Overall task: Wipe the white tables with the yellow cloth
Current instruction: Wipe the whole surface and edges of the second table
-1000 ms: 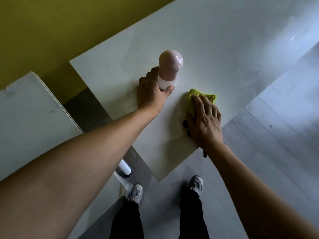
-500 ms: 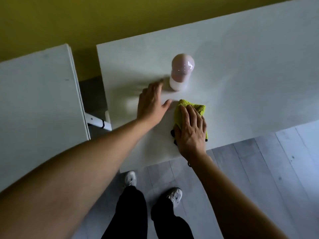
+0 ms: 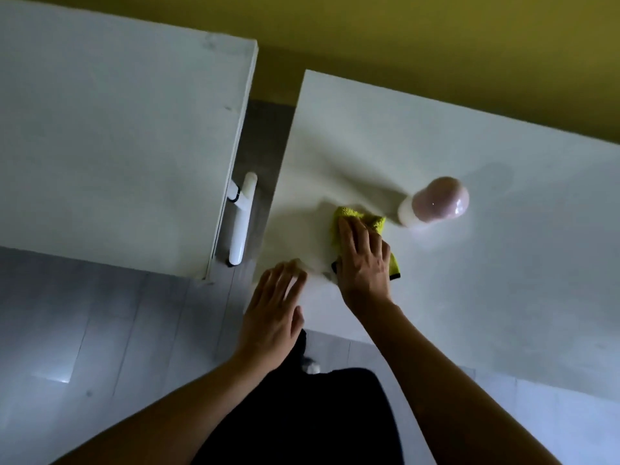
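I can read no writing or brand anywhere. My right hand [image 3: 364, 263] presses the yellow cloth [image 3: 360, 223] flat with straight fingers near the left end of the right white table [image 3: 469, 280], just left of the pink-capped bottle [image 3: 432, 203]. My left hand [image 3: 271, 313], fingers relaxed and holding nothing, is at that table's near-left corner; the other white table [image 3: 117, 146] lies to the left.

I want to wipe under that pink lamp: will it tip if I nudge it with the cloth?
Probably, if pushed high. The lamp has a wide pink dome over a narrower white base, so it looks top-heavy. Its glossy shell may slip on the smooth table. Lifting it with the free left hand seems safer.
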